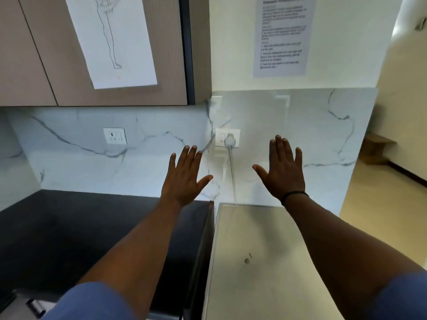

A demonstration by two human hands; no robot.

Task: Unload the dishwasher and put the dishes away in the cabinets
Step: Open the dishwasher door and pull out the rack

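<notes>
My left hand (184,176) and my right hand (283,169) are both held out in front of me, backs up, fingers straight and spread, holding nothing. They hover in front of the marble backsplash. Under my right forearm lies the steel top of an appliance (254,262), likely the dishwasher; its door and racks are out of view. Beige wall cabinets (34,65) hang at the upper left with doors closed. No dishes are visible.
A black countertop (80,227) lies under my left arm. A plug and white cable (231,158) run from a wall socket down behind the appliance. A second socket (115,135) sits to the left. Paper sheets hang on cabinet and wall. Open floor lies to the right.
</notes>
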